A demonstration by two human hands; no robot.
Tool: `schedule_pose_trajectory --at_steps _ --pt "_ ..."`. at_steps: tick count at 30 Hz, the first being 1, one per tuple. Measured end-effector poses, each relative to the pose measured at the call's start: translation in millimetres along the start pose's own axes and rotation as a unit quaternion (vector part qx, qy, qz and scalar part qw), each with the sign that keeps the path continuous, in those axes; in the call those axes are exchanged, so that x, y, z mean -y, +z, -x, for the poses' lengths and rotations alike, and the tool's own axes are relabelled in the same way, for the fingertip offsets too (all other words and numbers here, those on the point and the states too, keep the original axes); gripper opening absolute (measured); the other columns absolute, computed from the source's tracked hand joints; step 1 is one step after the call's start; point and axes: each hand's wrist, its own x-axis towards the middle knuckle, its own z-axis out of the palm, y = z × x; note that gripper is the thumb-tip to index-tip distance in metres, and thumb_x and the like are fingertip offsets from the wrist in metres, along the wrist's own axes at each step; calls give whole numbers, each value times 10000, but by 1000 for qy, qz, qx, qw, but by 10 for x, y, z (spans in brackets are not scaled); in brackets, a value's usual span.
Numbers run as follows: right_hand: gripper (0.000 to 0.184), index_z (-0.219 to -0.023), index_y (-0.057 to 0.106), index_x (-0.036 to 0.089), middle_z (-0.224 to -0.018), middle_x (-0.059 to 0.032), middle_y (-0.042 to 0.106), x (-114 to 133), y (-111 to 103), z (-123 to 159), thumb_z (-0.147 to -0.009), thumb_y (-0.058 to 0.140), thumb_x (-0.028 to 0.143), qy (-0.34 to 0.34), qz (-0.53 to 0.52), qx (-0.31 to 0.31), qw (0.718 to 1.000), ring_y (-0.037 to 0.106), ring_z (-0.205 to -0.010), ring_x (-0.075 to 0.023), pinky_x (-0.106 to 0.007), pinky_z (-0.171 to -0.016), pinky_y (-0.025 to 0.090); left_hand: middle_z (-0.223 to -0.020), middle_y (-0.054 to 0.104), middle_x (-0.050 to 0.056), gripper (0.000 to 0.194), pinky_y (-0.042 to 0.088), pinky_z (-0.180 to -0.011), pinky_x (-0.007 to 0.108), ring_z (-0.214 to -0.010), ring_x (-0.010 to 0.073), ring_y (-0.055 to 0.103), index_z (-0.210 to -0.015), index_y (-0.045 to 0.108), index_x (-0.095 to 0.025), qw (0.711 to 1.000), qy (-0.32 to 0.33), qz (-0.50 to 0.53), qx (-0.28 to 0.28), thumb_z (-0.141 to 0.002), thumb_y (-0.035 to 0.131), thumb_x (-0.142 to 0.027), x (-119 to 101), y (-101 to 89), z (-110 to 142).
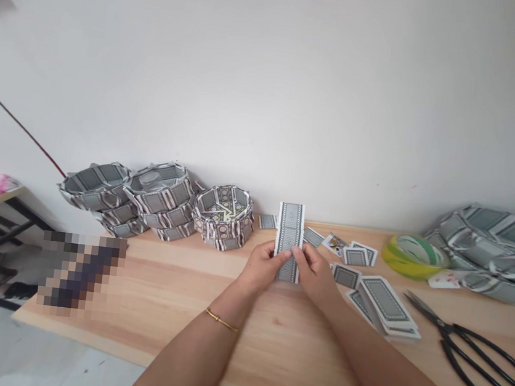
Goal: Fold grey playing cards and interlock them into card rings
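In the head view, my left hand (265,265) and my right hand (315,272) are both closed on a long strip of patterned grey playing cards (291,217). They hold it above the wooden table, one hand at each long edge, with both thumbs on its near face. Seams cross the strip, as if several cards are joined or overlapped. My fingers behind it are hidden. Loose cards (355,255) lie just beyond my right hand. Closer to me on that side is a stack of cards (384,301), face down.
Several ring-shaped pieces made of cards (161,200) stand along the wall at left, beside a smaller card ring (223,223). At right are a yellow-green tape roll (409,269), black-handled scissors (450,333) and stacked card rings (488,250). A blurred dark item (85,272) lies near the left edge.
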Motion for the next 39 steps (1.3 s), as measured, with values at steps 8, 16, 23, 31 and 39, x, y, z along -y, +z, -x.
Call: schedule_pose_trajectory --at_steps 8,16,23,31,39 --pt "311 -759 509 206 -701 4 557 9 -2 5 -907 406 460 -12 13 6 1000 495 -668 -156 -266 -622 394 -868 678 55 360 453 -725 290 -764 170 576 -904 687 -130 999 -8 22 -27 -704 704 -429 10 7 -7" --pt "340 -762 528 212 -659 9 567 37 0 20 -889 412 506 0 8 23 1000 488 -613 -152 -259 -558 379 -708 639 18 346 413 -609 246 -620 116 531 -787 659 -122 995 -29 82 -53 -651 748 -428 -45 13 -8" --pt "352 -773 555 204 -658 -3 579 29 -2 21 -875 423 514 6 -7 10 1000 510 -637 -169 -267 -571 399 -808 675 49 398 442 -700 287 -701 149 574 -886 683 -113 996 -43 77 -13 -667 737 -441 -27 7 -14" --pt "344 -794 558 204 -696 -9 598 12 -14 7 -879 417 506 6 5 -6 1000 532 -683 -181 -275 -605 423 -872 687 71 446 455 -755 311 -773 182 594 -941 694 -115 998 -40 32 26 -679 717 -476 -64 20 6" --pt "337 -780 526 202 -727 -12 603 -30 -13 -12 -888 405 497 31 15 -8 999 557 -732 -193 -286 -659 432 -895 674 71 456 454 -754 300 -784 180 580 -946 684 -103 997 -25 -27 61 -717 676 -496 -4 20 17"
